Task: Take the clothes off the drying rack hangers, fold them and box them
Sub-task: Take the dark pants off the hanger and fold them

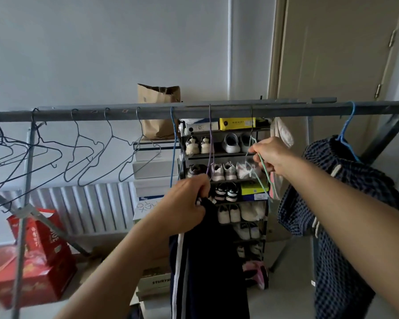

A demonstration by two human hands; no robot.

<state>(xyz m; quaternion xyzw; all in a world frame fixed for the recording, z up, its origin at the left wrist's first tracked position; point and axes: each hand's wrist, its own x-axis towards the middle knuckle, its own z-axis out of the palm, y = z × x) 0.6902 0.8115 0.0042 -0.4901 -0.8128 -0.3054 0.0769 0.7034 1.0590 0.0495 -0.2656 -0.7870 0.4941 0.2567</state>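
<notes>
A grey drying rack bar [217, 110] runs across the view. My left hand [184, 203] grips the top of dark navy trousers with white side stripes [207, 261], which hang straight down below the bar. My right hand [271, 154] is closed on a pale green wire hanger [263, 173] whose hook sits on the bar. At the right, a navy checked garment [346, 215] hangs from a blue hanger [348, 132]. Several bare wire hangers [83, 155] dangle along the left half of the bar, and blue and purple bare hangers [210, 143] hang near the middle.
A shoe rack [226, 180] full of shoes stands behind the bar, with stacked shoe boxes [152, 171] and a paper bag [158, 111] to its left. Red boxes [39, 254] sit on the floor at the left, by a radiator [85, 208]. A door [332, 65] is at the right.
</notes>
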